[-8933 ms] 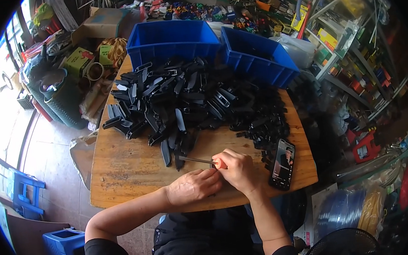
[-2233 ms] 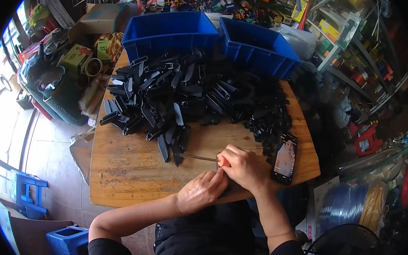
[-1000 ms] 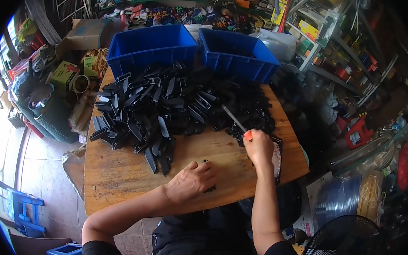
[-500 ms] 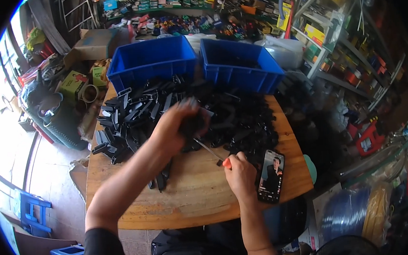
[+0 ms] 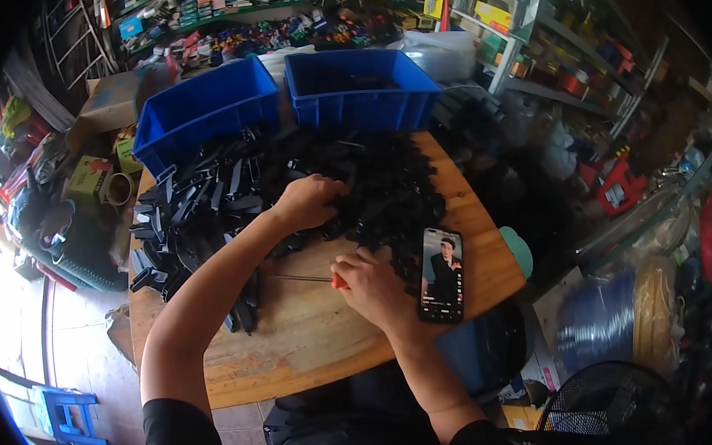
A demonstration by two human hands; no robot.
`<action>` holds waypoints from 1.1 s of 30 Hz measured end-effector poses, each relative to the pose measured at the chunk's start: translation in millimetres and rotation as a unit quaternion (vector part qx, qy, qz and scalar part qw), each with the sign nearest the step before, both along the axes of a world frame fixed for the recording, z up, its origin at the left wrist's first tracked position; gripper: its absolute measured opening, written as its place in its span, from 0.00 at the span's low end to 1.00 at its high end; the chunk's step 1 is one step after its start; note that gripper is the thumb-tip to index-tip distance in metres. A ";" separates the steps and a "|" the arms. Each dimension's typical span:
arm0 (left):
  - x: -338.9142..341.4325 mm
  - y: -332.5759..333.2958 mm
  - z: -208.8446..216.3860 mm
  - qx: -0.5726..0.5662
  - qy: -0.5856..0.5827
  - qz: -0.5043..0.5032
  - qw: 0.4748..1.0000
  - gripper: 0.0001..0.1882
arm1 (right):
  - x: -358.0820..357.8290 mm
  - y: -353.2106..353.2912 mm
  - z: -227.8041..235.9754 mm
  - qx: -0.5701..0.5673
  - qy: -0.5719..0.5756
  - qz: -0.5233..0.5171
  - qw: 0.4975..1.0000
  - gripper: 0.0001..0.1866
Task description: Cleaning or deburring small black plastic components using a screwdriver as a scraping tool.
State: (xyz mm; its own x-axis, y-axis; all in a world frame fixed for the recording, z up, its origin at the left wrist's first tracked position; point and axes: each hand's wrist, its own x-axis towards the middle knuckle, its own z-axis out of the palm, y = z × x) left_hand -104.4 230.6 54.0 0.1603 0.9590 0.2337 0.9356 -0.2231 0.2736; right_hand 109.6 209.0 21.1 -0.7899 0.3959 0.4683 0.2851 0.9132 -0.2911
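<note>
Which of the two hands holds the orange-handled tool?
The right hand, beside the phone, holds the orange-handled tool; the left hand is at the black parts instead.

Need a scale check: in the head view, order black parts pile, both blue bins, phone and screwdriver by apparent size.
1. Black parts pile
2. Left blue bin and right blue bin: too alike to rank
3. Phone
4. Screwdriver, partly covered

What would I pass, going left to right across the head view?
Left blue stool → left bin → right hand → phone → blue coil → yellow coil.
</note>
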 end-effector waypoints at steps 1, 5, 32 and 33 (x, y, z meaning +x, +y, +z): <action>2.0 -7.7 1.7 0.025 -0.010 0.017 0.999 0.22 | 1.7 0.7 -1.3 -0.013 -0.007 0.009 1.000 0.11; 18.6 -65.3 41.1 0.131 -0.144 0.100 0.976 0.30 | 9.1 5.5 -3.4 -0.058 -0.019 0.017 0.998 0.08; 90.9 -209.9 -23.2 0.045 0.052 -0.027 0.997 0.24 | -2.7 3.5 2.1 -0.100 0.006 -0.049 0.994 0.07; 90.7 -211.4 -24.9 0.074 0.048 -0.020 0.996 0.25 | -4.1 -0.6 3.7 -0.127 0.028 -0.026 0.991 0.07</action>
State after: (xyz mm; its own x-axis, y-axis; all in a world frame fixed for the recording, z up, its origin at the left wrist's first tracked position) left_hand -13.7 19.2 29.1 0.2267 0.9076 0.3534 0.9452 -0.2926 0.1449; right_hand 105.5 208.4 24.7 -0.7404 0.5467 0.3910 0.3074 0.7928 -0.5263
